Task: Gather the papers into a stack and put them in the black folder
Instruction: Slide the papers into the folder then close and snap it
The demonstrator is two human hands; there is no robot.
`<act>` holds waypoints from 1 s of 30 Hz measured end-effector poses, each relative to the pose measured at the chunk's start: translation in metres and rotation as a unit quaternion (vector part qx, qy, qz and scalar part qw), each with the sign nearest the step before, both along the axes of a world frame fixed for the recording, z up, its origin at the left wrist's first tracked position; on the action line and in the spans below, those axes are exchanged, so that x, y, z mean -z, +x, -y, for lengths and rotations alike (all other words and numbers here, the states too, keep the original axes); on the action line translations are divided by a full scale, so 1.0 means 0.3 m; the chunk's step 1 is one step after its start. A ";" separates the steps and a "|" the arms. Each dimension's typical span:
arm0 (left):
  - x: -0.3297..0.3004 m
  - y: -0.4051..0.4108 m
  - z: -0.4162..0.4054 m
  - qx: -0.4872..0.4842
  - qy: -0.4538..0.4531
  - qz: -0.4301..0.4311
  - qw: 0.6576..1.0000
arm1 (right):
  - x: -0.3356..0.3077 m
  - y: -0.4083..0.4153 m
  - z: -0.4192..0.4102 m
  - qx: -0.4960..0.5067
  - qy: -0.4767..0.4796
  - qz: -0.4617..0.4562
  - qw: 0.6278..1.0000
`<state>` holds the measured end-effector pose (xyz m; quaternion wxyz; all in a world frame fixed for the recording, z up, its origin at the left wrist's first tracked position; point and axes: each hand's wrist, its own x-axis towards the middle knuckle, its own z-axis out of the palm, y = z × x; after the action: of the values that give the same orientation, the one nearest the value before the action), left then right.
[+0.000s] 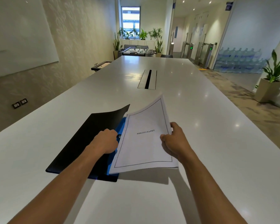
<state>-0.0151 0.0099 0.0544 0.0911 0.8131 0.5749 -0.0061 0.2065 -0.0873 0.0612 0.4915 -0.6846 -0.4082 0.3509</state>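
The black folder (81, 139) lies on the white table (208, 143) in front of me, its cover lifted open so a blue inside shows. My left hand (106, 140) holds the cover's right edge, fingers closed on it. A stack of white papers (144, 143), the top sheet bordered and printed "BIBLIOGRAPHY", is held tilted above the folder's right side. My right hand (174, 139) grips the stack's right edge, thumb on top. The papers' left edge overlaps the blue inside.
A cable slot (148, 79) is set into the table's middle, farther away. A potted plant (271, 78) stands on the floor at the right, beside stacked water bottles (239, 62). A foosball table (137, 51) stands beyond the table's far end.
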 end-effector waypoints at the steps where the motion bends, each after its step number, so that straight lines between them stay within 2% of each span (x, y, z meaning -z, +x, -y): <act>1: -0.001 0.005 0.004 0.002 0.005 -0.010 1.000 | -0.001 -0.010 -0.005 -0.003 -0.007 0.008 1.000; 12: 0.011 0.066 0.044 0.022 0.038 -0.046 0.998 | -0.005 -0.105 -0.045 -0.034 -0.042 0.037 0.998; 21: -0.003 0.068 0.068 0.031 0.065 -0.050 0.996 | 0.002 -0.096 -0.054 -0.004 -0.031 0.013 0.999; 30: -0.036 0.118 0.087 0.015 0.061 -0.032 0.998 | 0.044 -0.216 -0.060 -0.007 -0.032 0.075 0.997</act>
<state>0.0202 -0.0163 0.0652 0.0229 0.8249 0.5648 0.0015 0.1416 -0.0694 0.0478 0.4350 -0.7218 -0.4371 0.3143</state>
